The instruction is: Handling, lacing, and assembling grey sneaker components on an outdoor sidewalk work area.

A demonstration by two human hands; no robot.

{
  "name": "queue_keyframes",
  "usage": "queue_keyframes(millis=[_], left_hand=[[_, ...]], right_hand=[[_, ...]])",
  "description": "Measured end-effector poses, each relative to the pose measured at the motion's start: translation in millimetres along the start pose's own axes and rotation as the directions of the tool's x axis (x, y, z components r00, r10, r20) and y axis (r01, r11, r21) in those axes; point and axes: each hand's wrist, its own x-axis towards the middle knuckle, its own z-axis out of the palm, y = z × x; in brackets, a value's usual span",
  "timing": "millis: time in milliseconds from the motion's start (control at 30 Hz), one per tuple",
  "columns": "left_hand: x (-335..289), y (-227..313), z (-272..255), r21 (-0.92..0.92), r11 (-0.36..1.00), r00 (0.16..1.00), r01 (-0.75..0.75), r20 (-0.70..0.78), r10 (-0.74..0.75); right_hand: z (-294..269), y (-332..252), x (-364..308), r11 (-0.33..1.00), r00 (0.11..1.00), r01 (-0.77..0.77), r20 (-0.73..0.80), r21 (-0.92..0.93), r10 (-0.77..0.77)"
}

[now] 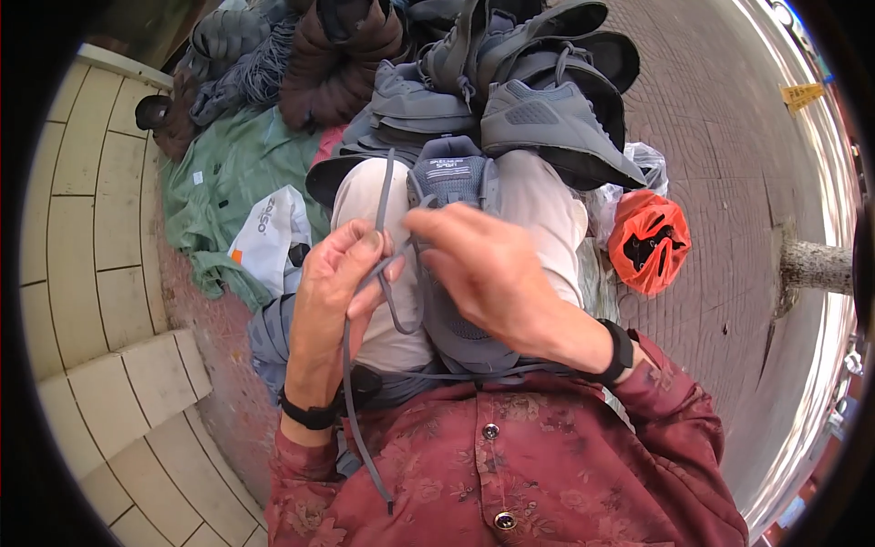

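Note:
A grey shoe (447,319) lies between my knees, its padded tongue facing away from me and its toe toward my shirt. My left hand (337,283) pinches a flat grey shoelace (347,356) between thumb and fingers. One end of the lace hangs down over my shirt, and another stretch rises past the fingertips. A loop of it droops between the two hands. My right hand (492,273), slightly blurred, is over the shoe with its bent fingertips closed at the lace. The shoe's eyelets are partly hidden by that hand.
Several grey shoes (547,118) are piled ahead of my knees. Bundles of grey laces (260,77) lie at the far left, near a green cloth (237,159) and a white bag (273,232). An orange bag (649,242) stands at right, near a tree trunk (816,265). A tiled wall (87,237) borders the left.

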Motion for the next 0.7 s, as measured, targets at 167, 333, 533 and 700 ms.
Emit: queue_keyframes(millis=[167,333,533,700], left_hand=[[0.5,-0.1,0.2,0.252,0.961,0.983,-0.112,-0.112,0.143],[5.8,17.7,-24.5,0.437,0.874,0.947,-0.212,-0.129,0.294],[-16.8,29.5,16.4,0.654,0.747,0.993,-0.121,0.070,0.100],[-23.3,30.2,19.2,0.708,0.643,0.956,-0.291,0.243,0.165]], right_hand=[[9.5,3.7,-2.4,0.978,0.991,0.121,0.069,-0.167,-0.110],[-2.7,-13.4,-30.7,0.960,0.934,0.259,0.282,-0.108,-0.220],[-62.6,-41.7,23.2,0.955,0.960,0.279,-0.063,0.105,-0.273],[-49.3,-15.4,14.0,0.988,0.973,0.101,0.196,0.120,-0.123]])
